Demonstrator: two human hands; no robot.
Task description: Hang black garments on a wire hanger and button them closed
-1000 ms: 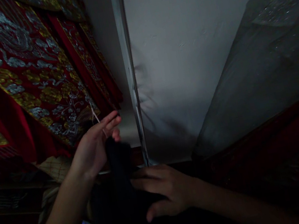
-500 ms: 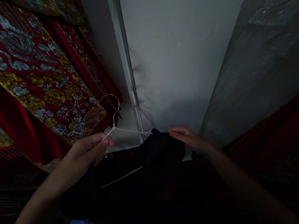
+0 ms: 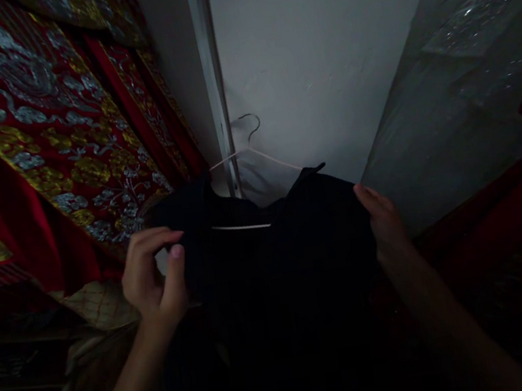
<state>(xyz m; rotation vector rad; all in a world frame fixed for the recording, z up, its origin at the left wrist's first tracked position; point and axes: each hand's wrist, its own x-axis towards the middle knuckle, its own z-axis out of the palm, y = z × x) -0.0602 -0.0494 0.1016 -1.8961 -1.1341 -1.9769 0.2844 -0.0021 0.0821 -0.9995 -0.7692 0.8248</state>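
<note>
- Seen through my head camera, a dim view: a very dark, near-black cloth garment (image 3: pixel 275 274) with a collar is draped on a thin, pale wire hanger (image 3: pixel 275 158) at the centre, its lower part lost in shadow.
- The hanger's curved metal hook (image 3: pixel 257 122) rises above the neckline, its open end toward the left; a straight, whitish bar (image 3: pixel 241 226) crosses the neck opening.
- My left hand (image 3: pixel 150 272) is at the garment's left shoulder in view. Its grip is curled, thumb and index fingertips close together; I cannot tell whether cloth is caught between them.
- My right hand (image 3: pixel 386 217) touches the opposite shoulder edge with its fingertips. The thumb side is too dark for me to tell whether this grip is pinching.
- To the left, I see red cloth with raised silver and gold embroidery (image 3: pixel 80 146), hanging at a slant, with a beige checked cloth (image 3: pixel 103 304) below it.
- Behind the hanger are a narrow, upright grey metal post (image 3: pixel 210 63) and a smooth, pale grey panel (image 3: pixel 315 44).
- To the right is a translucent, wrinkled plastic sheet (image 3: pixel 457 107) with bright glints, above a dark red strip of cloth (image 3: pixel 504 200).
</note>
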